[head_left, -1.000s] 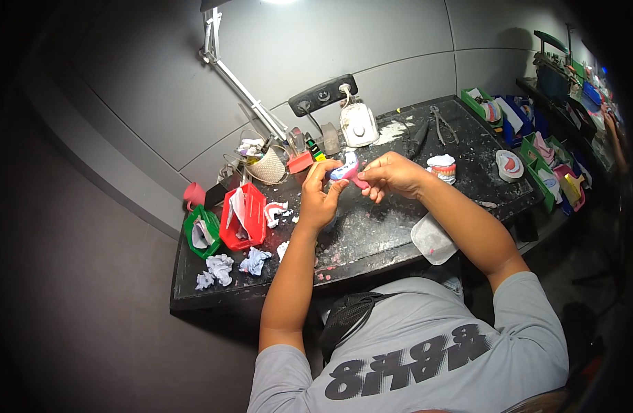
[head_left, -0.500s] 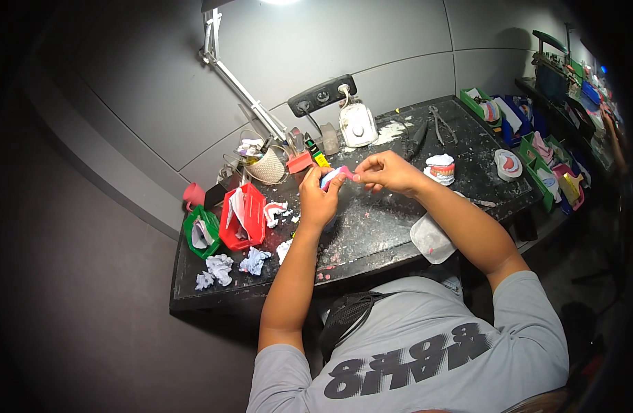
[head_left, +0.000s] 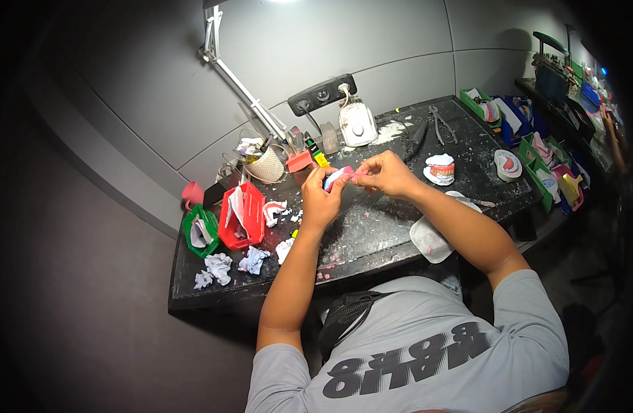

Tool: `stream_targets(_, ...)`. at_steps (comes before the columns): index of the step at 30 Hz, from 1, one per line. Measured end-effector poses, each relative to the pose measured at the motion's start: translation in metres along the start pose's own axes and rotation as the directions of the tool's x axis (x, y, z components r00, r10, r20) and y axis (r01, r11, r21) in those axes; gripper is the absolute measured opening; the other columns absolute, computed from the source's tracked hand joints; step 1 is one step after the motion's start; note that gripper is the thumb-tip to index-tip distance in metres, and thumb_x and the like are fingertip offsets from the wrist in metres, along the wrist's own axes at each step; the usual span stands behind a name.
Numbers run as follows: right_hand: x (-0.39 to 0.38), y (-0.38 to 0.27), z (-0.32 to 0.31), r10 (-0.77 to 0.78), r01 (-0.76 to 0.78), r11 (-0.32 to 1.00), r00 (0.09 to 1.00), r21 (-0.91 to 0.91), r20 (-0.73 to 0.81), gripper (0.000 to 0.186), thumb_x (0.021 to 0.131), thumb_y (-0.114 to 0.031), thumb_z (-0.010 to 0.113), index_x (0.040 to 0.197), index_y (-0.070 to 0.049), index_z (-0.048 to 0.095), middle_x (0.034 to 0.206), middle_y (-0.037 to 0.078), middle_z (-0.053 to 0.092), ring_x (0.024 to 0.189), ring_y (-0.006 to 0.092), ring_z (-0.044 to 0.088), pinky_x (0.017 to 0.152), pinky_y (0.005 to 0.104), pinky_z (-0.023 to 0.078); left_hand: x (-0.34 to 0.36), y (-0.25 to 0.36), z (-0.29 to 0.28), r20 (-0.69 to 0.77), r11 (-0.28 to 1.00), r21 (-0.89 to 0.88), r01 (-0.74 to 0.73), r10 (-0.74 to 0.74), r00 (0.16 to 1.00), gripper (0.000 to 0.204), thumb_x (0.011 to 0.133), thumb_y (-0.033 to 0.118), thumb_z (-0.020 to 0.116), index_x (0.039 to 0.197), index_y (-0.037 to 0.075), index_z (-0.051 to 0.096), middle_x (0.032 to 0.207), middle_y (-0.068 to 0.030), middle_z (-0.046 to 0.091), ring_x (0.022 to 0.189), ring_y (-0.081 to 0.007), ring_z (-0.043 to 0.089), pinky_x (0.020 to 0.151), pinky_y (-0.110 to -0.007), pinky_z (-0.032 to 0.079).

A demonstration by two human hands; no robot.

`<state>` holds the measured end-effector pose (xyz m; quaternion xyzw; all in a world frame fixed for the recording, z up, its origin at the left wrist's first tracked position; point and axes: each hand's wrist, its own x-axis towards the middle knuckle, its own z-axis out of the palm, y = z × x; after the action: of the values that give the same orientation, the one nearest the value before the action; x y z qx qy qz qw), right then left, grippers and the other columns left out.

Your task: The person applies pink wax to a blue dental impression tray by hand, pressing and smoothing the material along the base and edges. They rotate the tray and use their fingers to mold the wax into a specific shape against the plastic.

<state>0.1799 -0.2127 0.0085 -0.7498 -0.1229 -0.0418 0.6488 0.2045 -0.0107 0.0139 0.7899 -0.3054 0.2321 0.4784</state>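
Observation:
Above the workbench, my left hand (head_left: 320, 199) is closed around a small white and blue piece, probably a dental cast (head_left: 336, 177), with pink material along its edge. My right hand (head_left: 387, 175) pinches a soft pink strip (head_left: 354, 175), like a sheet of wax, at the right side of that piece. Both hands almost meet there, and fingers hide much of the piece. To the right of my right hand stands a white dental model with red gums and teeth (head_left: 440, 170). A pale plaster arch (head_left: 273, 211) lies left of my left hand.
On the black bench (head_left: 371, 237) are a red bin (head_left: 251, 212), a green bin (head_left: 194, 234), crumpled paper (head_left: 254, 260), pliers (head_left: 441, 126), a white control box (head_left: 358, 124), another cast (head_left: 509, 165) and a translucent tray (head_left: 430, 239). A lamp arm (head_left: 240, 82) rises behind. Bins stand at right.
My right hand has shifted slightly left, toward my left hand. The pink strip now shows less length between them. My left hand has moved very slightly.

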Motion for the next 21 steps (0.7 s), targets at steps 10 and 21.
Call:
stream_targets(10, -0.0024, -0.0048, -0.0013, -0.001, 0.001, 1.000, 1.000, 0.002, 0.014, 0.023, 0.087, -0.018, 0.082, 0.091, 0.003, 0.074, 0.071, 0.005, 0.070, 0.061, 0.0099, 0.065, 0.055, 0.0252, 0.053, -0.0006, 0.0025, 0.0001, 0.002, 0.999, -0.030, -0.018, 0.018, 1.000, 0.027, 0.086, 0.019, 0.081, 0.093, -0.004, 0.069, 0.083, -0.0108, 0.066, 0.073, -0.0175, 0.062, 0.068, -0.032, 0.050)
stream_targets(21, -0.0034, -0.0074, -0.0024, 0.005, -0.005, 1.000, 1.000, -0.002, 0.019, 0.025, 0.086, -0.019, 0.083, 0.093, 0.004, 0.075, 0.072, 0.006, 0.070, 0.062, 0.0111, 0.067, 0.056, 0.0271, 0.056, -0.0017, 0.0005, 0.0015, 0.001, 0.999, -0.037, -0.023, 0.023, 1.000, 0.026, 0.086, 0.017, 0.081, 0.095, -0.005, 0.069, 0.084, -0.0093, 0.066, 0.076, -0.0161, 0.062, 0.071, -0.031, 0.050)
